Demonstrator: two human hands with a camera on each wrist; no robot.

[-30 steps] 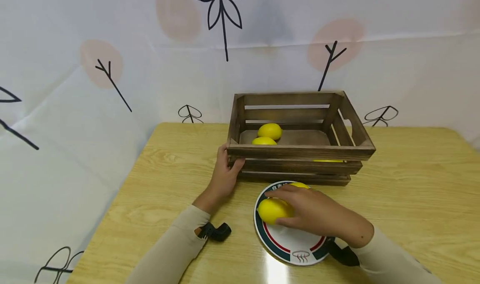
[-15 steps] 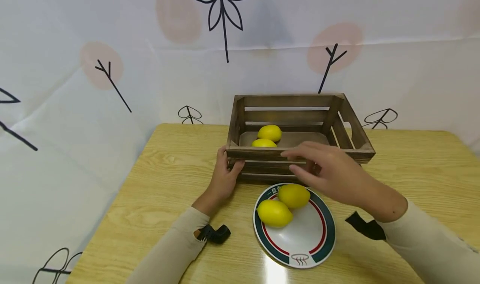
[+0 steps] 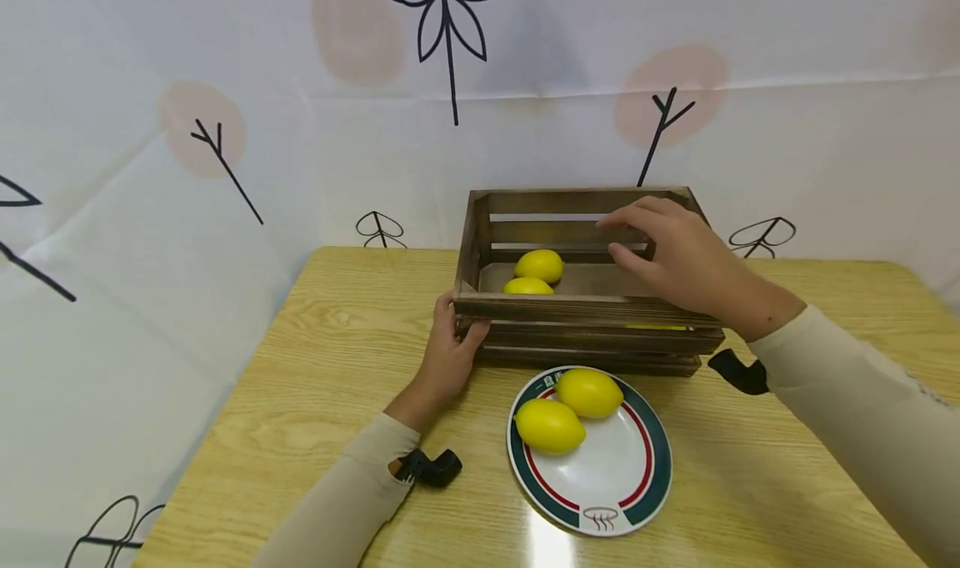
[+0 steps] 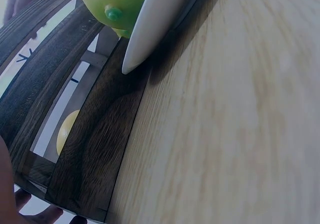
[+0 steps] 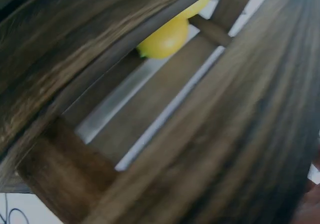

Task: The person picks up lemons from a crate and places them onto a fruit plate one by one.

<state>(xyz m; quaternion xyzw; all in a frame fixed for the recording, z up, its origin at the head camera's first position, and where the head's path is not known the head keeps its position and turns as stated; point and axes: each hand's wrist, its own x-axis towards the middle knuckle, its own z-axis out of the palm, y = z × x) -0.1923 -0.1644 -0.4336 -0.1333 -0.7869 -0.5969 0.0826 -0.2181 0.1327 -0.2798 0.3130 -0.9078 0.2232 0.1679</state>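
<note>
My left hand (image 3: 448, 355) grips the front left corner of a brown slatted wooden crate (image 3: 585, 309), thumb on its front side. My right hand (image 3: 686, 255) is over the crate's right part, fingers loosely bent, with nothing held. Inside, two yellow lemons show at the left, a rear lemon (image 3: 539, 265) and a front lemon (image 3: 528, 287) partly hidden by the front slat. A bit of yellow (image 3: 656, 328) shows through the right front gap. Before the crate, a green-rimmed white plate (image 3: 659, 476) bears a near lemon (image 3: 550, 426) and a far lemon (image 3: 589, 393).
A light wood table (image 3: 360, 326) carries everything. Behind it hangs a white cloth (image 3: 555, 143) with plant drawings. In the left wrist view, the plate's edge (image 4: 145, 39) is close against the crate's lower slat (image 4: 95, 139).
My right hand has let go of a lemon on the plate, then moved up and away over the crate. My left hand has stayed on the crate's corner.
</note>
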